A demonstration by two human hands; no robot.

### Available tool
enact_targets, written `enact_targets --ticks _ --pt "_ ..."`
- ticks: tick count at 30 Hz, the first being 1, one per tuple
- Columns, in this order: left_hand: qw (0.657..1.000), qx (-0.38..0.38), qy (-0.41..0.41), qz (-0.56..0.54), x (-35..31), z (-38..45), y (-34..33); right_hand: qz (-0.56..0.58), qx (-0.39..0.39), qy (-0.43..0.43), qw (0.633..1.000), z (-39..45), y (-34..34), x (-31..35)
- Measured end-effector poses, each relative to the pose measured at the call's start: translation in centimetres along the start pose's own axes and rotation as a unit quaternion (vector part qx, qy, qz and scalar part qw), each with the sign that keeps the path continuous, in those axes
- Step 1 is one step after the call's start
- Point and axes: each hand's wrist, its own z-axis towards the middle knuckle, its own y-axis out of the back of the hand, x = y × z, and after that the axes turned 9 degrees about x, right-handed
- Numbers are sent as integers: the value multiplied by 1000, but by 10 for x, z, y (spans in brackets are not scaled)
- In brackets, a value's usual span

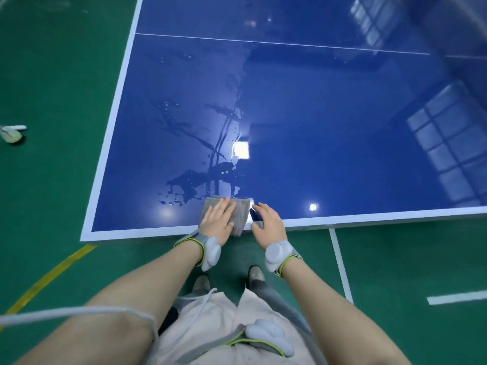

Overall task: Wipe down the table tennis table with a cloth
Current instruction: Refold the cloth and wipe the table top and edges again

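The folded grey cloth (232,216) lies at the near edge of the blue table (329,122), just left of centre. The left hand (217,219) presses flat on it, fingers straight — holding nothing in a grip. The right hand (267,225) rests just beside the cloth's right side, fingers extended on the table — open too. Water streaks (208,177) glisten just beyond the cloth.

Green floor (52,75), white and yellow line markings (340,262); small whitish object (11,134) far left, unclear.
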Motion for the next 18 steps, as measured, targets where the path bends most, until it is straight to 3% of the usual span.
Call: enact_targets --ticks 6,11,13,18 --pt "997 -26 67 -8 55 -1 38 -45 -14 -24 999 -9 -17 7" --pt "995 -70 60 -49 65 -12 44 -78 -4 -46 996 -7 -32 20" --pt "996 -73 20 -55 55 -16 35 -76 -8 -53 996 -7 -35 25" --pt "994 39 -95 28 33 -22 22 -74 -6 -69 995 -8 -41 31"
